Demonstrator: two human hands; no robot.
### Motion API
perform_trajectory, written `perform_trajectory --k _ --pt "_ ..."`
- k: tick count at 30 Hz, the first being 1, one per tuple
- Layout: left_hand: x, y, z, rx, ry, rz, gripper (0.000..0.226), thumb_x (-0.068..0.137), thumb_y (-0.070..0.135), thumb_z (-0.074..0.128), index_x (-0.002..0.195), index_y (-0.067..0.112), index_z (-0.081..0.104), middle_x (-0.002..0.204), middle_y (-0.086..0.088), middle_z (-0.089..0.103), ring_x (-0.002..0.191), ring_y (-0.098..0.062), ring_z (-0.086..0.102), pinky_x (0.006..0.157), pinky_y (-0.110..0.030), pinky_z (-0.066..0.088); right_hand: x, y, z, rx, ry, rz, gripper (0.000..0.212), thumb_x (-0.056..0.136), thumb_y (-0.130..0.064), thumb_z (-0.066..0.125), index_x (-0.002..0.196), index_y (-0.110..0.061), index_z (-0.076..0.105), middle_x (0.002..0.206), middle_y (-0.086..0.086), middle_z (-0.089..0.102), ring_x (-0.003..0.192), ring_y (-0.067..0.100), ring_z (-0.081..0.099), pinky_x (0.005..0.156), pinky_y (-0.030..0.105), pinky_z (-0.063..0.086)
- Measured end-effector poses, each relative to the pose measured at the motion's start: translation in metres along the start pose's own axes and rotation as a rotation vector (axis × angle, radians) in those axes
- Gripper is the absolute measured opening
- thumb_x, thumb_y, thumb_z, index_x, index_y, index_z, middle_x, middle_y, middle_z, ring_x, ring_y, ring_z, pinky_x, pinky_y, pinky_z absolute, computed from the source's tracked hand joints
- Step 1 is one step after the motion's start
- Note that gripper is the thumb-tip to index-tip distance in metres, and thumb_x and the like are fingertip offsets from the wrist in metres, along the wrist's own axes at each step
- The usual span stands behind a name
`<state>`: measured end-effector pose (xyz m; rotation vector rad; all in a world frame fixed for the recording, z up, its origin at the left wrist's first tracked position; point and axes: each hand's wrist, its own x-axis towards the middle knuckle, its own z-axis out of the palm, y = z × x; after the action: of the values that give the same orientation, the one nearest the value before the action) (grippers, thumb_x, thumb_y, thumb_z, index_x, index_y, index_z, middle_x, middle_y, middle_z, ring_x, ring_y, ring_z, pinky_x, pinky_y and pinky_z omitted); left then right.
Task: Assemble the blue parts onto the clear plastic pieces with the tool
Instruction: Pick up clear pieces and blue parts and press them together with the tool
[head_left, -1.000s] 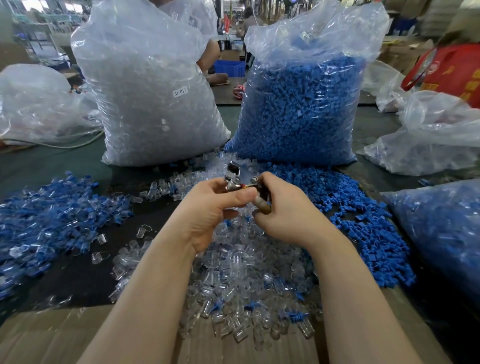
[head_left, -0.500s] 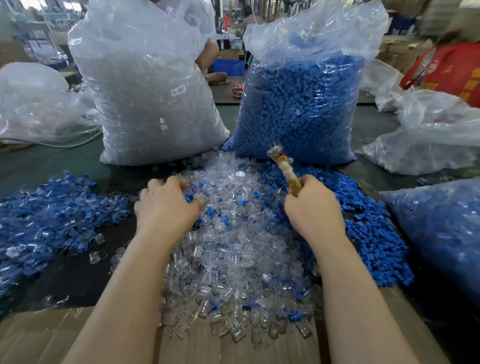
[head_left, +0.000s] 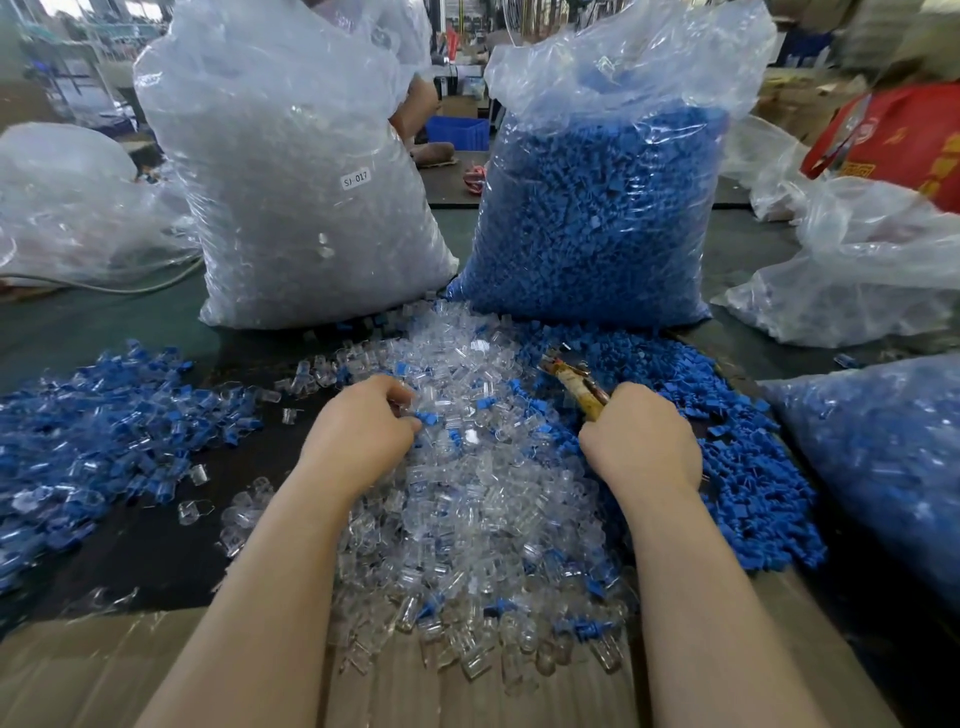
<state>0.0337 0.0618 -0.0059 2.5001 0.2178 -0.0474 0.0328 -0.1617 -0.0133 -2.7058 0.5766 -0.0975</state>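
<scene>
A heap of clear plastic pieces (head_left: 467, 499) covers the middle of the table, with loose blue parts (head_left: 737, 467) piled along its right side. My left hand (head_left: 363, 431) is down in the clear heap, fingers curled among the pieces beside a blue part (head_left: 427, 417); what it pinches is hidden. My right hand (head_left: 641, 441) grips the handle of the pliers-like tool (head_left: 571, 382), whose metal tip points up and left over the blue parts.
A big bag of clear pieces (head_left: 301, 171) and a big bag of blue parts (head_left: 597, 208) stand behind the heap. Assembled blue-and-clear pieces (head_left: 104, 426) lie at the left. Another filled bag (head_left: 883, 457) sits right. Cardboard (head_left: 104, 670) lines the near edge.
The hands were together at the tool, then parted. My left hand reached into the clear heap and shifted right. The tool in my right hand tipped from upright down toward the left.
</scene>
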Motion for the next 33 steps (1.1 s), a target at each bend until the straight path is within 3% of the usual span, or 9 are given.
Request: perform_trajectory --k 5,13,17,20,23,28,33 --pt "-0.001 0.002 0.001 -0.292 0.008 0.049 0.015 0.081 0.019 0.079 0.089 0.027 0.069 0.085 0.006 0.068 0.074 -0.008 0.061 0.059 -0.02 0.042 0.001 -0.002 0.001 0.016 -0.002 -0.062 0.01 0.085 -0.023 0.06 0.089 -0.018 0.053 0.074 0.003 0.05 0.07 0.028 0.051 0.055 0.03 0.035" --pt "-0.005 0.009 0.0 -0.38 -0.009 0.073 0.028 0.073 0.002 0.079 0.079 0.029 0.075 0.073 0.006 0.069 0.05 0.002 0.057 0.044 -0.008 0.043 0.006 0.0 0.001 0.338 0.015 -0.15 0.025 0.085 -0.045 0.069 0.077 -0.024 0.057 0.07 -0.003 0.059 0.066 0.018 0.055 0.053 0.03 0.036" --pt "-0.007 0.012 0.0 -0.384 0.007 0.091 0.029 0.074 0.001 0.078 0.08 0.029 0.075 0.074 0.007 0.071 0.061 -0.001 0.063 0.049 -0.006 0.045 0.007 -0.004 0.002 0.557 0.001 -0.17 0.02 0.081 -0.038 0.073 0.075 -0.024 0.061 0.066 -0.004 0.059 0.063 0.018 0.055 0.054 0.031 0.04" --pt "-0.006 0.013 0.001 -0.443 0.032 0.111 0.019 0.077 0.014 0.082 0.083 0.029 0.074 0.073 0.013 0.073 0.064 0.004 0.066 0.051 -0.004 0.044 0.007 -0.005 0.002 0.669 0.004 -0.183 0.013 0.08 -0.031 0.074 0.083 -0.023 0.064 0.075 -0.003 0.064 0.069 0.021 0.059 0.066 0.038 0.05" --pt "-0.007 0.013 0.002 -0.49 0.066 0.127 0.013 0.076 0.027 0.084 0.084 0.03 0.074 0.074 0.019 0.072 0.066 0.005 0.067 0.055 -0.006 0.046 0.008 -0.003 0.003 0.723 0.006 -0.171 0.011 0.082 -0.029 0.074 0.082 -0.022 0.065 0.073 0.0 0.064 0.065 0.021 0.055 0.065 0.041 0.05" --pt "-0.009 0.017 0.004 -0.58 0.147 0.101 0.005 0.083 0.03 0.077 0.086 0.028 0.072 0.071 0.005 0.073 0.063 -0.006 0.07 0.061 -0.023 0.056 0.011 0.001 0.002 0.681 -0.003 -0.165 0.016 0.084 -0.033 0.071 0.077 -0.02 0.065 0.061 -0.001 0.056 0.056 0.018 0.046 0.055 0.035 0.04" --pt "-0.01 0.02 0.002 -0.784 0.15 0.049 0.003 0.087 0.023 0.073 0.085 0.023 0.074 0.074 0.001 0.074 0.063 -0.005 0.068 0.061 -0.017 0.057 0.013 0.005 0.001 0.505 -0.028 -0.158 0.028 0.086 -0.036 0.068 0.065 -0.022 0.055 0.056 -0.002 0.051 0.054 0.019 0.046 0.05 0.029 0.033"
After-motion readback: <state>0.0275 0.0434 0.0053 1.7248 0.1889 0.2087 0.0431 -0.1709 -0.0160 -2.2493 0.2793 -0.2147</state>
